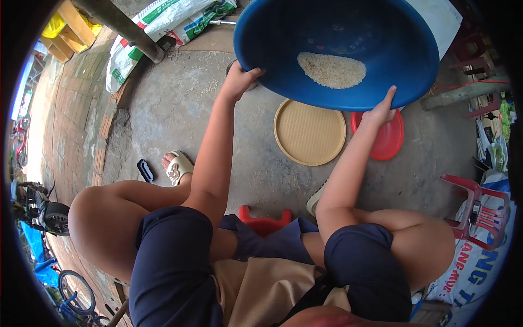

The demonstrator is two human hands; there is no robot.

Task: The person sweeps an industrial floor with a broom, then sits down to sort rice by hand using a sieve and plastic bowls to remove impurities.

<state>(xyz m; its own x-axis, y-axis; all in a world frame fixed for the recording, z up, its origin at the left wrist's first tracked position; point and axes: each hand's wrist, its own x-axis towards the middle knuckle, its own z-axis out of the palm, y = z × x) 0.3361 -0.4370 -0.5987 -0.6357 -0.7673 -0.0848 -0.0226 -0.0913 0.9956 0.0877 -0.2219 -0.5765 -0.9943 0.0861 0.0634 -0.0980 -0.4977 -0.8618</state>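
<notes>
A large blue basin (272,54) is held up and tilted, its inside facing me, with a patch of pale rice-like grains (333,71) on its inner surface. My left hand (238,80) grips the basin's lower left rim, thumb over the edge. At the lower right rim, my right hand (382,110) holds it with the thumb up on the inside; its other fingers are hidden behind. Below the basin, a round tan woven tray (309,133) lies on the floor. Beside the tray sits a red round basin (388,137), partly covered by my right hand and forearm.
A red stool (264,220) shows between my legs. Another red plastic stool (474,212) stands at the right on a printed sack (463,272). A dark blue object (145,170) lies near my left sandal (177,167). A post (122,30) rises at the upper left beside a white-green sack (122,62).
</notes>
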